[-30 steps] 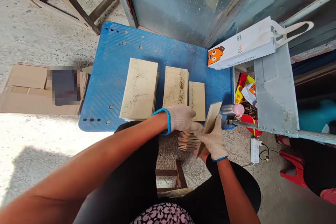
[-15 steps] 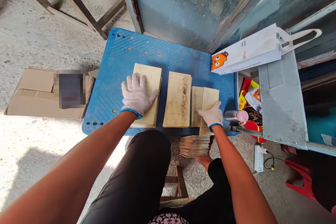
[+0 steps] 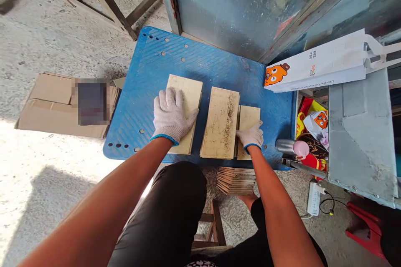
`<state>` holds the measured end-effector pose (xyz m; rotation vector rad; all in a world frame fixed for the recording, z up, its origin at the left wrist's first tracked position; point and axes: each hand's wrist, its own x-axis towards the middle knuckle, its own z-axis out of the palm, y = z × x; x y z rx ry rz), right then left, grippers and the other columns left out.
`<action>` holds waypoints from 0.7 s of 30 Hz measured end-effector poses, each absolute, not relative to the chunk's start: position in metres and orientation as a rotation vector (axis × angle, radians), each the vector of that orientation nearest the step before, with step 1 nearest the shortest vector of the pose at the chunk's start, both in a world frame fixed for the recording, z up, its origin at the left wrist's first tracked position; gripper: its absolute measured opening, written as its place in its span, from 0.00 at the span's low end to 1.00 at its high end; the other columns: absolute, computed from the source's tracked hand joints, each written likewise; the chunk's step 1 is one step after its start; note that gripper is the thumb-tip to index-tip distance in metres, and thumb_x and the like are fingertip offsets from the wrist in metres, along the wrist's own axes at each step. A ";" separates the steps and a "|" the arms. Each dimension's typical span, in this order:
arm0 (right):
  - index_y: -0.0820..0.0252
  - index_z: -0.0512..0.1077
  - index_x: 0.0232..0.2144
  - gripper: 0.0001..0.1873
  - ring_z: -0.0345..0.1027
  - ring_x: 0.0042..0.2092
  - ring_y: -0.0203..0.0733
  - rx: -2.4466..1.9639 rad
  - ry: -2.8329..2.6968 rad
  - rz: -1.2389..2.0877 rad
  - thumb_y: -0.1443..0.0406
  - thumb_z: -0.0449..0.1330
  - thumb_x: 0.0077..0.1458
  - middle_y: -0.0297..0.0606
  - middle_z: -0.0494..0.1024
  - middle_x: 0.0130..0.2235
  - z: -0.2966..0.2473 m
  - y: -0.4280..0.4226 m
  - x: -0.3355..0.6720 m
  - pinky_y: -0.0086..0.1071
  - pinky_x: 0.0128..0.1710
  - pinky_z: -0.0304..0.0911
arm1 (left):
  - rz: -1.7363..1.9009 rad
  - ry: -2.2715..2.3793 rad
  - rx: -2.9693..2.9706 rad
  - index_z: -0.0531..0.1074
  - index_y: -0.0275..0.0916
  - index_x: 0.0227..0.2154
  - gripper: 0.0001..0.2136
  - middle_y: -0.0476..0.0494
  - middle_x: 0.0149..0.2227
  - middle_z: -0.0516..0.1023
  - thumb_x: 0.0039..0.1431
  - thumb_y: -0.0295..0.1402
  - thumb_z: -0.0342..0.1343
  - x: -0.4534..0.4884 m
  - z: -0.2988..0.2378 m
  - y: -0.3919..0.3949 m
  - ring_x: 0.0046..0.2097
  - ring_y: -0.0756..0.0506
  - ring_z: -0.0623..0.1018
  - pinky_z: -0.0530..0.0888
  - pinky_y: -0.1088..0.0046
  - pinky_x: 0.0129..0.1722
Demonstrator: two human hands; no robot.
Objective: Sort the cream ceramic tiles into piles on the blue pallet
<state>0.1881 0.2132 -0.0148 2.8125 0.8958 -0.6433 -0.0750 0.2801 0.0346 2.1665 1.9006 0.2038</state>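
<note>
Wood sheets [image 3: 247, 131] far right on blue counter [image 3: 140, 91] | right hand [image 3: 251, 137] flat atop, gripping nothing | left hand [image 3: 171, 114] spread open, pressing left stack [image 3: 186, 108] | risk: sheets slide off near edge if nudged.

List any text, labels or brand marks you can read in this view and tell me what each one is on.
"SPARK UP EVERY MOMENT" (partly legible, upside down): on the white paper bag beside its orange cartoon face.
Small dark and orange marks on the same bag: too small to read.
Red and yellow packets beside the blue board: printing too small to read.
Cardboard box: its label is blurred out.
Wooden panels: no writing.
</note>
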 end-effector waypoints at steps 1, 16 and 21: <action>0.70 0.38 0.68 0.72 0.62 0.58 0.63 2.806 0.892 -0.651 0.48 0.72 0.31 0.65 0.63 0.57 -0.015 0.215 0.188 0.49 0.52 0.63 | 0.207 1.900 2.162 0.54 0.30 0.64 0.37 0.24 0.65 0.54 0.57 0.50 0.50 -0.075 0.034 0.280 0.65 0.23 0.53 0.52 0.43 0.60; 0.65 0.40 0.69 0.61 0.57 0.62 0.58 2.901 0.958 -0.616 0.47 0.66 0.44 0.56 0.57 0.63 -0.010 0.207 0.190 0.44 0.59 0.58 | 0.204 1.903 2.161 0.53 0.31 0.64 0.36 0.26 0.66 0.52 0.59 0.51 0.47 -0.075 0.033 0.279 0.67 0.26 0.50 0.49 0.45 0.63; 0.57 0.39 0.70 0.56 0.56 0.63 0.58 3.029 0.734 -0.631 0.44 0.61 0.50 0.48 0.55 0.67 0.021 0.146 0.202 0.45 0.60 0.57 | 0.183 1.874 2.193 0.50 0.27 0.64 0.37 0.27 0.67 0.49 0.62 0.52 0.43 -0.074 0.036 0.276 0.67 0.28 0.48 0.46 0.50 0.65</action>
